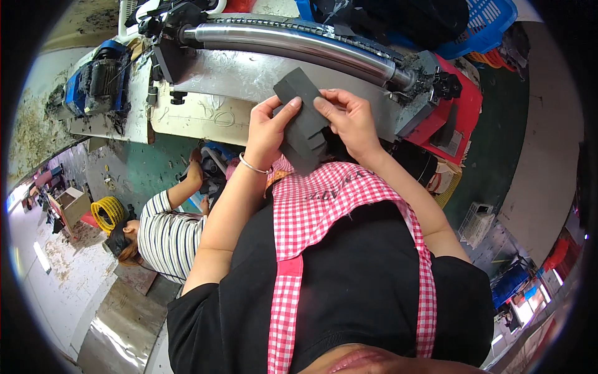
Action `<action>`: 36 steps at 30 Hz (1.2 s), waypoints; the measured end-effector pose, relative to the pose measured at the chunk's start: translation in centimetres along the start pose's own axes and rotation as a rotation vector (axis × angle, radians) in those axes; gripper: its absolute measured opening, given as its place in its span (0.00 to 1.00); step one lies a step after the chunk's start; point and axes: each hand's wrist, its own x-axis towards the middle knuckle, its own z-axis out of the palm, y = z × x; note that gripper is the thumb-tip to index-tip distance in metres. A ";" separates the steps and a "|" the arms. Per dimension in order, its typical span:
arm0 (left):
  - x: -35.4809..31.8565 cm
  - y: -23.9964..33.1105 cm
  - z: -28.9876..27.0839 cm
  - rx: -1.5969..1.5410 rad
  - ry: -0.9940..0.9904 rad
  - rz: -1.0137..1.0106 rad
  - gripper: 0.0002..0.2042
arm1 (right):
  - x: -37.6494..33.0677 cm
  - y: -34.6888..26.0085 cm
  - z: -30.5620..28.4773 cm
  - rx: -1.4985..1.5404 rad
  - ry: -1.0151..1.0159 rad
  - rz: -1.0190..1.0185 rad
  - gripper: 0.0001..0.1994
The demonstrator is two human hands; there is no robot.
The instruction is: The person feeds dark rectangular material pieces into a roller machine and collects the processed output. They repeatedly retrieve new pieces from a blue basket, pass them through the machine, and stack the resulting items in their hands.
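Observation:
Between my two hands are flat dark grey pieces of some sheet material, stacked and partly overlapping. My left hand pinches their left edge, thumb on top. At the upper right edge, my right hand has its thumb and bent fingers closed on the same pieces. Their lower end hangs just above my red checked apron. Right beyond my hands lies the metal plate of a machine with a long shiny roller. What the pieces are made of, I cannot tell.
A blue motor covered in dark scraps sits at left. Red machine panel stands to the right, with a blue basket behind. Another person in a striped shirt is at lower left, near a yellow basket.

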 end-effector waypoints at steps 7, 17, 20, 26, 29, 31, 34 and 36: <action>0.2 -0.2 -0.2 0.137 0.091 0.068 0.11 | 0.6 0.1 -0.4 -0.444 0.123 -0.133 0.09; 0.1 0.7 -0.3 0.220 0.052 0.010 0.12 | 2.0 0.4 -0.7 -0.384 0.000 -0.099 0.12; 0.2 0.6 -0.6 0.164 0.065 -0.010 0.12 | 1.5 -0.4 -0.3 -0.454 0.077 -0.157 0.11; 0.1 1.1 -0.6 0.119 0.081 -0.007 0.11 | 3.5 -0.4 -1.3 0.375 0.144 0.267 0.11; 0.3 0.6 -0.5 0.177 0.075 0.011 0.12 | 2.4 0.4 -0.6 -0.117 -0.045 0.087 0.12; 0.3 0.8 -0.6 0.146 0.043 -0.017 0.12 | 2.3 1.7 -0.8 -0.239 -0.107 0.005 0.11; 0.3 0.8 -1.0 0.110 0.056 -0.038 0.11 | 3.5 1.6 -2.5 0.270 -0.049 0.357 0.12; 0.4 0.5 -1.3 0.123 0.077 -0.022 0.11 | 3.7 0.9 -1.8 0.263 0.084 0.342 0.14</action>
